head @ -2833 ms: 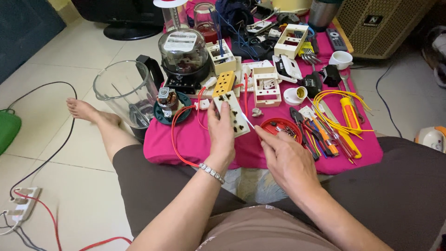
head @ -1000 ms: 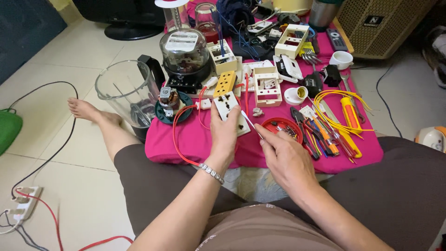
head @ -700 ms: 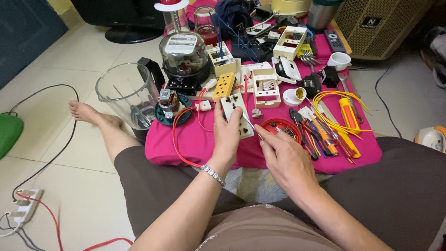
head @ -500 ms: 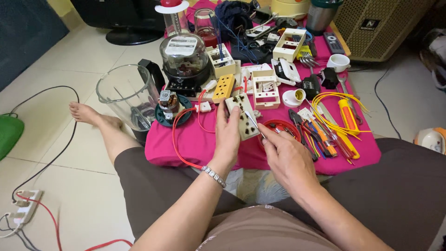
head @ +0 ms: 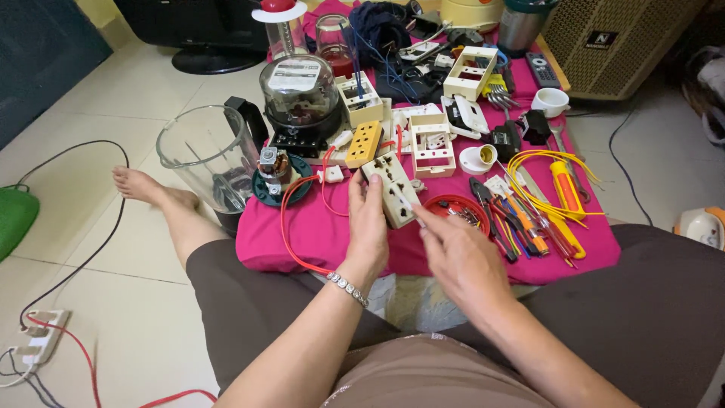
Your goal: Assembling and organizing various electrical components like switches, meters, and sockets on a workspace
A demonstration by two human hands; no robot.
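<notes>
A pink cloth covers the floor in front of the seated person and carries nearly everything else: at its left edge stands a clear blender jar, behind it a domed electric meter, then a scatter of cream socket frames, a yellow socket block, loose yellow wires and a row of screwdrivers and pliers. Smaller still, and at the centre of the work, is the cream multi-socket strip, lifted off the cloth and tilted; the left hand is clamped on its near end, thumb on top. The right hand is pinched together just beside the strip's lower right edge; a thin pale tip seems to show at its fingertips, but blur hides what it is. A red wire loops across the cloth towards the strip; whether it is joined I cannot tell. Judging by this, the strip is in hand and being worked on at 1 edge, its face plate closed, with the wiring and the many loose parts untouched
</notes>
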